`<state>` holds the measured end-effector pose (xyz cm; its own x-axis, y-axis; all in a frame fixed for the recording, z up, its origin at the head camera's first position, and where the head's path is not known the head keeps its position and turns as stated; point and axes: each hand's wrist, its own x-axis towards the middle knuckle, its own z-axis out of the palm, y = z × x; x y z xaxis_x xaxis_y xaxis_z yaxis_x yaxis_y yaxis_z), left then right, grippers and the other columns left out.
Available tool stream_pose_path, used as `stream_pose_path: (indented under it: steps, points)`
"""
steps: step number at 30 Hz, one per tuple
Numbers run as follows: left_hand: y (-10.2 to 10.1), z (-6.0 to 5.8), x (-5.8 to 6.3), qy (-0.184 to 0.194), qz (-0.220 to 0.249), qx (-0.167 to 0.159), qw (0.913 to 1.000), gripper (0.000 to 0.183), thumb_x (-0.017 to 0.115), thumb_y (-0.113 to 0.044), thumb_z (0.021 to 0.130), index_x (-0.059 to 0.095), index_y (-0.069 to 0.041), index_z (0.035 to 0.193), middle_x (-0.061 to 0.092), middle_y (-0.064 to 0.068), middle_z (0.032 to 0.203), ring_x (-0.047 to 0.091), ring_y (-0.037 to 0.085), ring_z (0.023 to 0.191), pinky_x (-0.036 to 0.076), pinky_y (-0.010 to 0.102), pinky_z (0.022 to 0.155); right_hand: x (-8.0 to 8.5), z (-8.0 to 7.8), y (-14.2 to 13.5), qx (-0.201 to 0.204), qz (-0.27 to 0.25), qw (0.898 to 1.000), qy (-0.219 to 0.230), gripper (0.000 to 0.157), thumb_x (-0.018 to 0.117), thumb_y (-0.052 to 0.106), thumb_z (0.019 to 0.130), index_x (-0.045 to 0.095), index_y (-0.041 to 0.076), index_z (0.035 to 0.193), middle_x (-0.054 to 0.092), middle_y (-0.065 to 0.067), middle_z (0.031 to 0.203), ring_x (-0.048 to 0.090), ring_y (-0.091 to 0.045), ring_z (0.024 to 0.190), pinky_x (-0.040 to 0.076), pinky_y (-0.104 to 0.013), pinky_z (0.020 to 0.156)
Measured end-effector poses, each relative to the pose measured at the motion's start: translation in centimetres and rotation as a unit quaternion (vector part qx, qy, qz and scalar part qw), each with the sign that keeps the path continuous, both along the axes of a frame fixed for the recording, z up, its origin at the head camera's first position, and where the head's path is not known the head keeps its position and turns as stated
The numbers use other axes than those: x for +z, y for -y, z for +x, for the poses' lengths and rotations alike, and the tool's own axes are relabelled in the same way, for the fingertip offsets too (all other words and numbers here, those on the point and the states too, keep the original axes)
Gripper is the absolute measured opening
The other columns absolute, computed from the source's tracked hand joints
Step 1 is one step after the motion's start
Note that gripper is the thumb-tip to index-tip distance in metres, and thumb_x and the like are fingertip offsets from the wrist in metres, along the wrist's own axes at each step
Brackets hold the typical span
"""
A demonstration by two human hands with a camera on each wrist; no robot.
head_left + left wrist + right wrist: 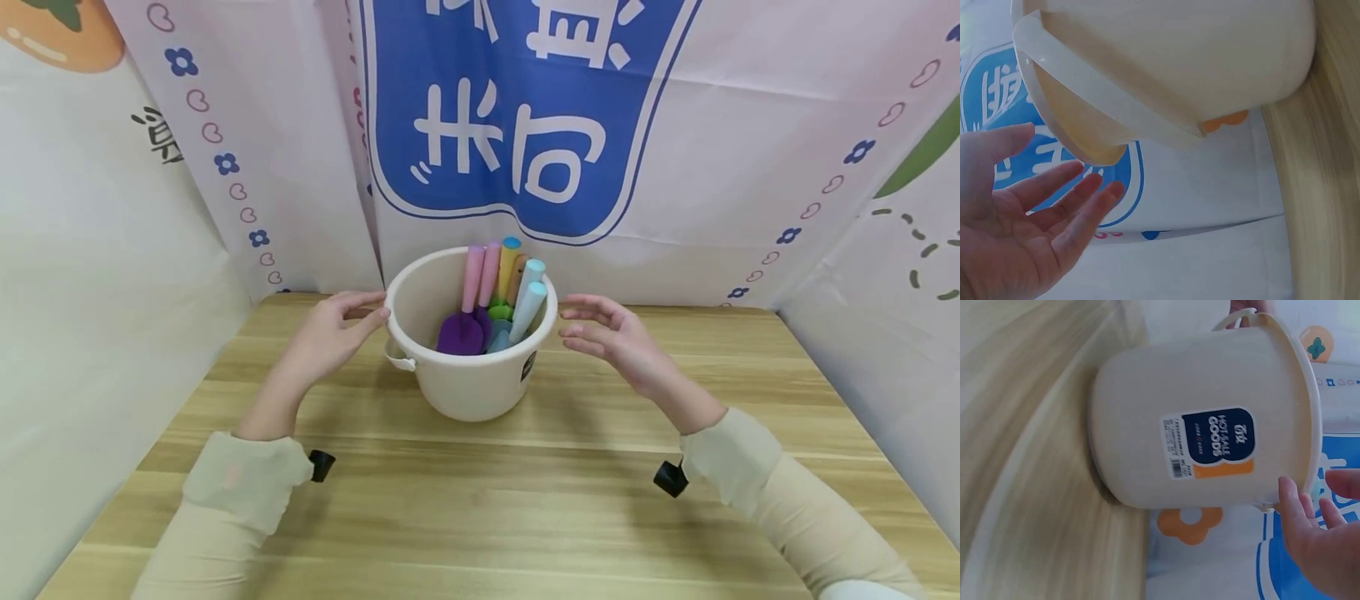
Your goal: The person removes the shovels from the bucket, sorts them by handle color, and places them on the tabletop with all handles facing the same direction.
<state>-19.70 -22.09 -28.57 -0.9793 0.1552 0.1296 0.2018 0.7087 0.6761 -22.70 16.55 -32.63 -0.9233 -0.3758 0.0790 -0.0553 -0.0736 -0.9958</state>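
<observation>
The bucket (468, 387) stands upright between the left hand (328, 337), the nearer, and the right hand (615, 337), both relaxed, gripping nothing.

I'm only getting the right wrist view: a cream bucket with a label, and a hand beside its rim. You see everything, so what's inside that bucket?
Observer: The head view shows pink-handled purple shovels inside the cream bucket.
Visitor: Oh, fun! And what does the left wrist view show?
Observer: The left hand, its thumb held apart from its fingers, gripping nothing.
</observation>
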Motion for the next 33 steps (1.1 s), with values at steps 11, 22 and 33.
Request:
stream_pose_path:
  steps: [11,22,33]
  points:
    - [-0.5,-0.4,0.2,-0.029,-0.067,-0.046,0.9962,0.065,0.047,-0.038,0.109,0.029,-0.004,0.161,0.023,0.023,0.166,0.022,0.048,0.15,0.019,0.07,0.116,2.7,-0.4,-1.0,-0.02,0.149,0.981,-0.121,0.042,0.057,0.005,0.104,0.05,-0.008,0.144,0.056,-0.023,0.142,0.062,-0.022,0.122,0.054,-0.029,0.099]
    - [-0.9,-1.3,0.0,-0.043,-0.183,-0.096,0.9775,0.067,0.038,-0.044,0.111,0.019,-0.008,0.165,0.008,0.018,0.17,0.012,0.046,0.153,0.016,0.067,0.119,4.3,-1.2,-0.5,-0.012,0.35,0.865,-0.361,0.028,0.067,0.004,0.099,0.069,0.001,0.126,0.068,-0.014,0.128,0.06,-0.033,0.124,0.051,-0.05,0.104]
    - [-1.3,-1.8,0.0,-0.065,-0.284,-0.075,0.9536,0.072,0.031,-0.053,0.11,0.018,-0.007,0.164,0.009,0.011,0.171,0.006,0.039,0.155,0.01,0.072,0.118,5.1,-2.3,1.6,0.005,0.399,0.812,-0.426,0.025,0.072,0.004,0.096,0.072,0.001,0.121,0.07,-0.014,0.123,0.063,-0.031,0.118,0.053,-0.047,0.101]
